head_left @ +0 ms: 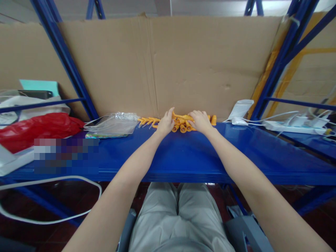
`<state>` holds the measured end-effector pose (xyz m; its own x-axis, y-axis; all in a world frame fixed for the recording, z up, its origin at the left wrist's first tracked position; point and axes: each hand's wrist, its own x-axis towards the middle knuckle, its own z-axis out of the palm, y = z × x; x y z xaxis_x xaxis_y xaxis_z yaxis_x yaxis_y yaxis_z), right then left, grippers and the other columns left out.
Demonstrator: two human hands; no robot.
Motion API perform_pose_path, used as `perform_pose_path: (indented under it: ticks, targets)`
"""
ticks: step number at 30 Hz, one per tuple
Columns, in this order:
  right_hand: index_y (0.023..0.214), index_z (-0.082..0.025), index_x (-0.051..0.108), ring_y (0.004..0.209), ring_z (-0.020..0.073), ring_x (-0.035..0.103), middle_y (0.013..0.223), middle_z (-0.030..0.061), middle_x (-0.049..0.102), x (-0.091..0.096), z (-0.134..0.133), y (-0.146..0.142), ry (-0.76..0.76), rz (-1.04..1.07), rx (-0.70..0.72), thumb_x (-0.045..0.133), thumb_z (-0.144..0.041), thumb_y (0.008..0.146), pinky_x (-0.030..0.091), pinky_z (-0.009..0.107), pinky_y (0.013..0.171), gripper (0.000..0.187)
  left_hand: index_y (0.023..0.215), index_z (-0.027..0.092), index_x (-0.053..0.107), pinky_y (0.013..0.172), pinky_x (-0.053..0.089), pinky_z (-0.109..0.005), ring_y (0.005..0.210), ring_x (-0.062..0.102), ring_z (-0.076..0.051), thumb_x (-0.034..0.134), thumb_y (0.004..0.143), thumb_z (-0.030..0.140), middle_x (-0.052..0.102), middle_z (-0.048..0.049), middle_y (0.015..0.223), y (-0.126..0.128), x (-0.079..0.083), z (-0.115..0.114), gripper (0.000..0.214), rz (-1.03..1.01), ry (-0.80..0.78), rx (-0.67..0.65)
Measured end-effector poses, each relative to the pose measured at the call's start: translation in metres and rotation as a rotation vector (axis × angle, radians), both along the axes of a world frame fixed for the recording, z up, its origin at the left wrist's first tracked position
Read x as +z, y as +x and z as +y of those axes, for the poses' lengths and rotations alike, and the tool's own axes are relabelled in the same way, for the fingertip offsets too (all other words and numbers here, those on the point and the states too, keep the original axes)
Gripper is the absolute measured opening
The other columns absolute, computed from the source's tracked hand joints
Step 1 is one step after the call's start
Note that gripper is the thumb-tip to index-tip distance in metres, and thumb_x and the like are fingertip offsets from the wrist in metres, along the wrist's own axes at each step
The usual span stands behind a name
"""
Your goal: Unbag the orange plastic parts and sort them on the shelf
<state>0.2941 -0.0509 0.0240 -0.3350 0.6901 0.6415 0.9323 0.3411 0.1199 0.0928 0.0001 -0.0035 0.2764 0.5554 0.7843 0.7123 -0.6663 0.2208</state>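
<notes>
A cluster of small orange plastic parts (pixel 183 123) lies at the back of the blue shelf (pixel 183 154), against the cardboard wall. My left hand (pixel 166 123) rests on the cluster's left end, fingers curled onto the parts. At the right end my right hand (pixel 200 120) is closed over the pieces, fingers bent down on them. More orange pieces (pixel 147 121) trail off to the left of my left hand. Which single piece each hand grips is hidden by the fingers.
Clear plastic bags (pixel 112 124) lie left of the orange parts, a red bag (pixel 39 127) further left. White chargers, a power strip (pixel 291 126) and cables sit at the right. Blue rack posts (pixel 65 63) rise on both sides. A white cable (pixel 52 199) loops below the shelf.
</notes>
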Motion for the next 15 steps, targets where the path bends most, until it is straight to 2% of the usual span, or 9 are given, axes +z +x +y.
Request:
perform_pose_path:
  ticks: [4,8,15]
  targets:
    - [0.115,-0.017,0.059,0.109,0.03,0.053,0.112,0.0159,0.064,0.0045,-0.0073,-0.003,0.091,-0.105,-0.033,0.045,-0.016,0.092,0.034,0.045,0.094,0.027,0.143,0.016,0.036,0.109,0.044,-0.046,0.129,0.054,-0.028,0.048,0.08,0.006,0.051,-0.0186,0.143,0.0025,0.0007,0.0006,0.065,-0.054,-0.009,-0.035]
    - [0.118,-0.016,0.056,0.109,0.0285,0.051,0.111,0.0151,0.063,0.0061,-0.0087,-0.0051,0.127,-0.134,-0.062,0.038,-0.008,0.091,0.032,0.045,0.097,0.034,0.145,0.017,0.034,0.105,0.046,-0.044,0.122,0.059,-0.026,0.05,0.08,0.007,0.053,-0.0177,0.141,0.0041,0.0016,0.0004,0.067,-0.074,-0.021,-0.067]
    - [0.121,-0.013,0.055,0.108,0.028,0.051,0.109,0.0158,0.064,0.005,-0.0069,-0.0053,0.17,-0.122,-0.073,0.032,-0.005,0.09,0.027,0.049,0.103,0.039,0.14,0.011,0.039,0.099,0.049,-0.038,0.112,0.064,-0.024,0.054,0.083,0.011,0.063,-0.0175,0.127,0.0091,0.0056,-0.0032,0.059,-0.097,-0.106,0.009]
